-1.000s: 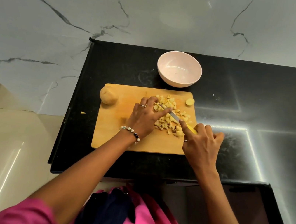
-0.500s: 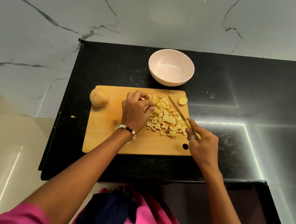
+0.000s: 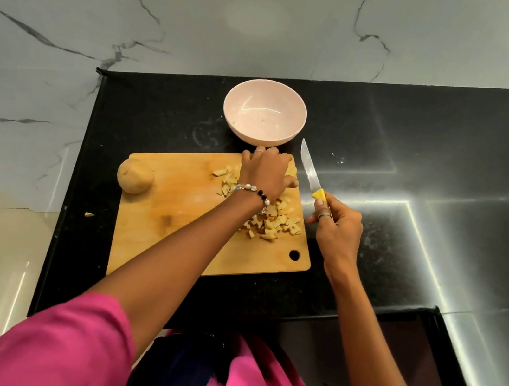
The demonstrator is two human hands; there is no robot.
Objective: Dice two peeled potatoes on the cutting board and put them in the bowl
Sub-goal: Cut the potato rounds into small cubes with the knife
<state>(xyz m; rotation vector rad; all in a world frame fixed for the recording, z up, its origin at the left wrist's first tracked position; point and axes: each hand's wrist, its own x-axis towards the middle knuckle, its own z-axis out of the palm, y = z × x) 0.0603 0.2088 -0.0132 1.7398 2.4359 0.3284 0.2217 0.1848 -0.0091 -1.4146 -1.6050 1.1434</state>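
Potatoes: one is already diced, its pile of cubes (image 3: pixel 271 217) lying on the right half of the cutting board (image 3: pixel 176 214), partly under the left forearm. The second potato (image 3: pixel 135 176), whole and uncut, sits at the board's left edge. The bowl (image 3: pixel 264 117), pale pink, stands on the black tabletop (image 3: pixel 419 152) just beyond the board's far edge and holds nothing. Judged progress: about half the cutting is done and none of the transfer; still to come are moving the cubes to the bowl, dicing the second potato, and moving that too. Left hand (image 3: pixel 265 171) reaches to the board's far right corner, fingers curled down over something there; whether it pinches a piece cannot be told, since the fingertips are hidden. Right hand (image 3: pixel 337 221) grips the yellow handle of the knife (image 3: pixel 310 171), blade lifted clear of the board and pointing away toward the bowl, off the board's right edge. Against half a second ago: the knife has left the pile, where its blade lay along the cubes' right side; the left hand has gone from the pile's left side to the far corner, where a round offcut lay. A small scrap (image 3: pixel 89 214) lies on the tabletop left of the board.
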